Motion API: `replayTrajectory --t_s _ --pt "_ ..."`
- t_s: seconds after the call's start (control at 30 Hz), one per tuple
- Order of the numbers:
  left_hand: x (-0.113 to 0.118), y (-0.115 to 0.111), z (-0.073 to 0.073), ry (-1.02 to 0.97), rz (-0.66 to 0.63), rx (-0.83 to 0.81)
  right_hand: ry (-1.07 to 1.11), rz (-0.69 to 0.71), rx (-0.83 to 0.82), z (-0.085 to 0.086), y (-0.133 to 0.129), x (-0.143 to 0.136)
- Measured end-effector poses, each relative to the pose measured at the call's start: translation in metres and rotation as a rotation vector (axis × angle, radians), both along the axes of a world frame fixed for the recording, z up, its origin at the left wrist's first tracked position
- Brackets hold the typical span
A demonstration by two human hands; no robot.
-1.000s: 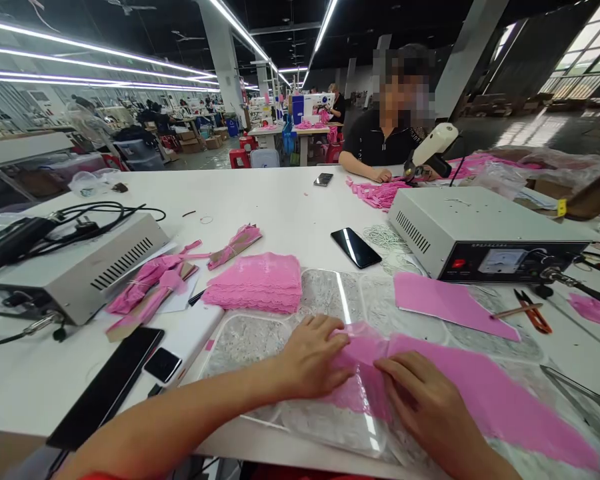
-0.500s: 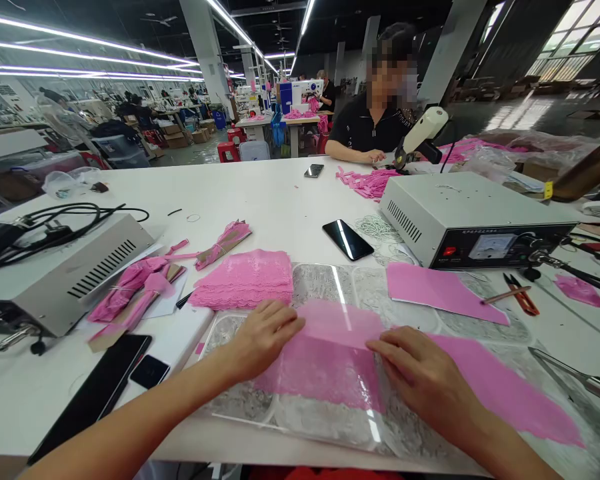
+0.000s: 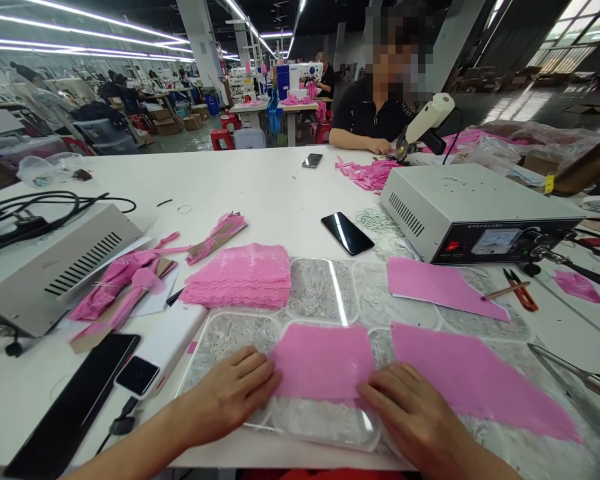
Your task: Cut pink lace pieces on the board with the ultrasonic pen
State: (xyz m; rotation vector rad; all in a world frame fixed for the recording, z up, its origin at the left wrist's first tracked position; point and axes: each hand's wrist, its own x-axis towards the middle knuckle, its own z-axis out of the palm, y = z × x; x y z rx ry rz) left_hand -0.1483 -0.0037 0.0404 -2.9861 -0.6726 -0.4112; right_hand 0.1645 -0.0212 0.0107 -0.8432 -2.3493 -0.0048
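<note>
A pink sheer fabric piece lies folded double on a clear plastic board in front of me. My left hand is closed on its lower left edge, fingers bent together with the tips on the cloth. At the lower right corner my right hand pinches the same piece, its thumb hidden below the fingers. Beside that hand a larger pink panel lies flat. Behind the left hand rests a layered stack of pink lace-edged pieces. Another pink piece lies on the board's far right.
A grey control box stands at the right, another at the left. Orange-handled snips, a soldering-iron-like tool, a black phone and tied pink bundles lie around. A person sits across the table.
Both hands have moved toward me, bringing the fabric's far edge over and down. The piece now lies folded and denser pink. My view has shifted slightly.
</note>
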Motion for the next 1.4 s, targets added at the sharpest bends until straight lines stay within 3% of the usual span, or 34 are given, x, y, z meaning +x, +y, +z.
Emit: replayTrajectory --t_s 0.33,0.47,0.53,0.63,0.8,0.9,1.13,1.4 --pt "-0.015 0.002 -0.008 0.049 -0.027 -0.015 0.007 -0.042 -0.093 0.001 -0.009 -0.005" --pt "-0.011 0.009 0.002 0.026 0.007 -0.005 0.066 -0.159 -0.089 0.001 -0.015 0.021" --pt "0.005 0.018 0.01 -0.018 -0.001 -0.03 0.088 -0.274 -0.034 -0.003 -0.019 0.045" --pt "0.049 0.034 0.015 -0.085 -0.098 -0.089 0.104 -0.447 0.027 -0.012 -0.029 0.084" --pt "0.136 0.058 0.0 -0.063 -0.311 -0.196 0.116 -0.637 0.07 -0.021 -0.044 0.129" --pt "0.168 0.065 -0.011 -0.059 -0.345 -0.258 0.155 -0.702 0.082 -0.023 -0.048 0.142" --pt "0.181 0.067 -0.01 -0.076 -0.284 -0.437 0.18 -0.704 0.087 -0.026 -0.05 0.156" --pt "0.186 0.068 -0.01 -0.026 -0.316 -0.39 0.192 -0.699 0.072 -0.036 -0.05 0.162"
